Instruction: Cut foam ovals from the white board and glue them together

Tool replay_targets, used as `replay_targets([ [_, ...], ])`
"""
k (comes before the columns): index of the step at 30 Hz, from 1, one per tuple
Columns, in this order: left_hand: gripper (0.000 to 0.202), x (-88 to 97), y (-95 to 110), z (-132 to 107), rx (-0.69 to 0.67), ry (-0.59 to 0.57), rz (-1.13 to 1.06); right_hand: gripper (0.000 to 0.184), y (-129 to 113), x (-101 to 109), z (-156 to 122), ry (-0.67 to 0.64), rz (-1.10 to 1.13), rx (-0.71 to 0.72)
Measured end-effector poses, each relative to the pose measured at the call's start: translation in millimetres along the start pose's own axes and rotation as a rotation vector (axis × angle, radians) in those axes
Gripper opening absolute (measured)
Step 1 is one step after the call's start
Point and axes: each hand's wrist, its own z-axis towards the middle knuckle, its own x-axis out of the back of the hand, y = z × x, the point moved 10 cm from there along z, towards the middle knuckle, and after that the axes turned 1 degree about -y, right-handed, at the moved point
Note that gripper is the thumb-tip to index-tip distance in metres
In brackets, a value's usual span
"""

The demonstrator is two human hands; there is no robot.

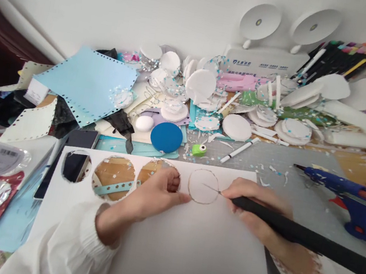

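A white foam board [185,253] lies in front of me, with several round holes cut along its far edge. A browned circular outline [203,186] is marked in it, right of the holes. My right hand [255,204] grips a black-handled hot-wire foam cutter [293,231]; its thin tip reaches over the circle. My left hand [161,187] rests on the board at the rightmost hole, fingers curled and thumb pressed flat beside the circle.
Beyond the board are a blue oval disc [166,137], a green craft punch [198,149] and a white marker [239,150]. A blue glue gun [347,195] lies right. White foam discs [201,85] crowd the back. A phone [72,156] sits partly under the board's left side.
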Motion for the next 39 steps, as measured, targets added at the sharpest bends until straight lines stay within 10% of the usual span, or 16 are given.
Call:
replay_targets([
  [9, 0.038, 11.4, 18.7, -3.2, -0.126, 0.197, 0.319, 0.025, -7.6, -17.7, -14.2, -0.060, -0.177, 0.055],
  [39, 0.036, 7.1, 9.1, -0.1, -0.101, 0.186, 0.264, 0.014, -20.1, -47.5, -13.7, -0.180, -0.374, 0.294],
])
